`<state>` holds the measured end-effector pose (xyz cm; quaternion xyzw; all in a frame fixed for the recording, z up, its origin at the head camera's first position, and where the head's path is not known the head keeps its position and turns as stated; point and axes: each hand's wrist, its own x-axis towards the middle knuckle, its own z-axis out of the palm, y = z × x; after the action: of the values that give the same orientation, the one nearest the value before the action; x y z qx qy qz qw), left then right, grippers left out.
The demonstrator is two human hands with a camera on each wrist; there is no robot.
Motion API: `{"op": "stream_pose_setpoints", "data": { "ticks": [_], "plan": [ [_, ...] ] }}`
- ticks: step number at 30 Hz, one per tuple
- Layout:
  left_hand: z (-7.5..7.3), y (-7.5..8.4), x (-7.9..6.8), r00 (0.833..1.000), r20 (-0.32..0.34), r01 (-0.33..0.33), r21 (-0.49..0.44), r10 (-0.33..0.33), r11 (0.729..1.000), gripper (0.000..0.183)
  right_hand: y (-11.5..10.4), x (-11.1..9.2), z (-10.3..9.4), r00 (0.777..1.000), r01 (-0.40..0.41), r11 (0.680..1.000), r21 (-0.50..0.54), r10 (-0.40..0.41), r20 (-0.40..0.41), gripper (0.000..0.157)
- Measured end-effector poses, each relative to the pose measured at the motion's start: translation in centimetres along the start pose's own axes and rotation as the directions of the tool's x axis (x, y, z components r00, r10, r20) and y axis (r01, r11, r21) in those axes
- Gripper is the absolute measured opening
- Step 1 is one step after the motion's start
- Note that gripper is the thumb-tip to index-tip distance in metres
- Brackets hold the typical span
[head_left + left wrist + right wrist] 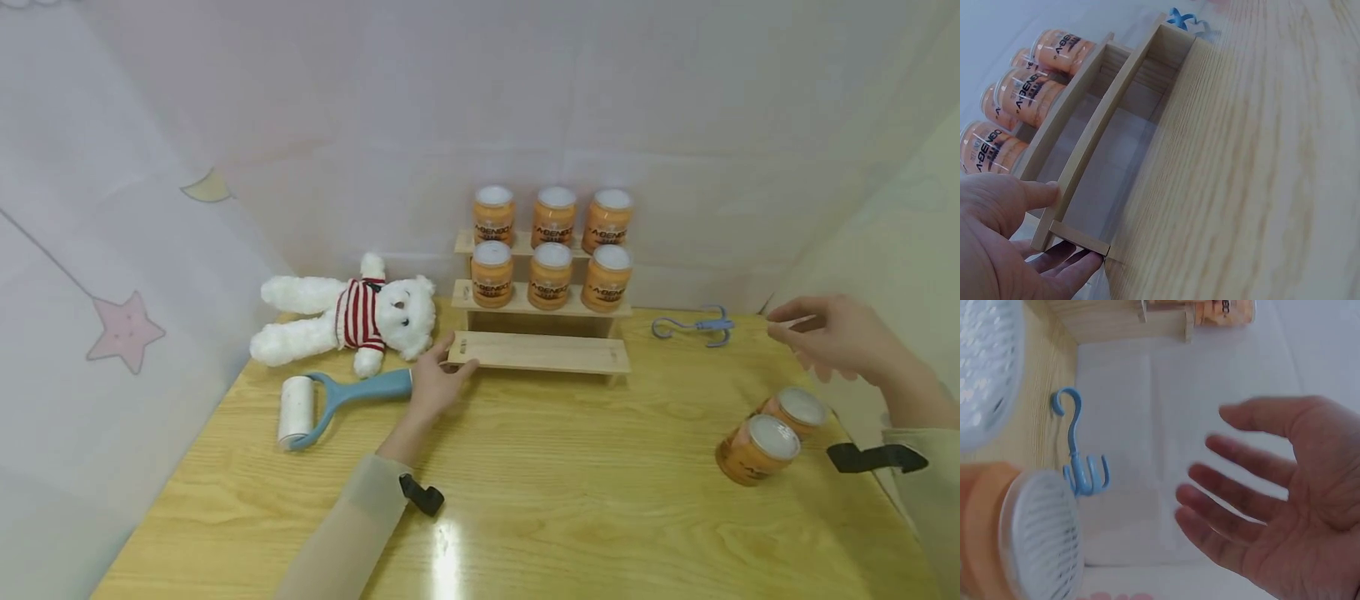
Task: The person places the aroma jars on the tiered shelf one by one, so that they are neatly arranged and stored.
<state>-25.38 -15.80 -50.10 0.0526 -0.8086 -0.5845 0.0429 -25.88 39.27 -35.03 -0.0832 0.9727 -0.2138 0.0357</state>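
Note:
A three-tier wooden step shelf (540, 352) stands against the backdrop. My left hand (435, 383) grips the left end of its lowest step; in the left wrist view the thumb (1041, 195) lies on the board's edge and the fingers reach round the end. Three orange jars (552, 277) with pale lids stand on the middle tier and three more jars (553, 218) on the top tier. My right hand (843, 337) hangs in the air with loosely bent fingers and holds nothing. Below it, two similar orange jars (753, 454) stand on the table at the right.
A blue multi-prong hook (697, 325) lies right of the shelf. At the left lie a white teddy bear (367, 317) in a red-striped shirt and a lint roller (345, 396) with a blue handle, close to my left hand. All rest on a wooden table (570, 500).

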Motion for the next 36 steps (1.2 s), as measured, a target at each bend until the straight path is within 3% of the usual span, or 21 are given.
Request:
{"op": "stream_pose_setpoints", "data": {
  "ticks": [7, 12, 20, 22, 26, 28, 33, 36],
  "plan": [
    [0.2, 0.1, 0.0, 1.0, 0.004, -0.021, 0.012, 0.021, 1.0, 0.078, 3.7, -1.6, 1.5, 0.976, 0.197, 0.98, -0.032, -0.194, 0.098, 0.032],
    [0.3, 0.0, 0.1, 1.0, 0.01, -0.025, 0.012, 0.025, 1.0, 0.077, 5.6, -3.2, 2.5, 0.934, 0.347, 0.937, -0.028, -0.343, 0.1, 0.043],
    [0.2, 0.1, -0.1, 1.0, 0.012, -0.024, 0.001, 0.024, 1.0, 0.077, 7.7, -4.5, 3.2, 0.884, 0.362, 0.914, 0.182, -0.399, 0.242, 0.06],
    [0.2, 0.1, -0.1, 1.0, 0.012, -0.023, -0.001, 0.023, 1.0, 0.077, 8.1, -4.5, 3.5, 0.866, 0.387, 0.897, 0.215, -0.434, 0.249, 0.061],
    [0.1, 0.0, 0.0, 1.0, 0.013, -0.025, 0.004, 0.024, 1.0, 0.077, 8.5, -4.3, 4.3, 0.854, 0.434, 0.873, 0.222, -0.477, 0.207, 0.06],
    [0.1, -0.1, 0.0, 1.0, 0.015, -0.024, 0.009, 0.024, 1.0, 0.078, 8.6, -4.3, 4.6, 0.864, 0.437, 0.877, 0.198, -0.471, 0.18, 0.059],
    [-0.1, 0.0, 0.0, 1.0, 0.015, -0.018, 0.009, 0.017, 1.0, 0.077, 8.6, -4.3, 4.8, 0.928, 0.34, 0.935, 0.097, -0.35, 0.125, 0.057],
    [-0.2, 0.1, 0.1, 1.0, 0.013, -0.017, 0.009, 0.017, 1.0, 0.077, 8.4, -3.9, 4.8, 0.949, 0.302, 0.952, 0.042, -0.305, 0.081, 0.057]
  ]
}}
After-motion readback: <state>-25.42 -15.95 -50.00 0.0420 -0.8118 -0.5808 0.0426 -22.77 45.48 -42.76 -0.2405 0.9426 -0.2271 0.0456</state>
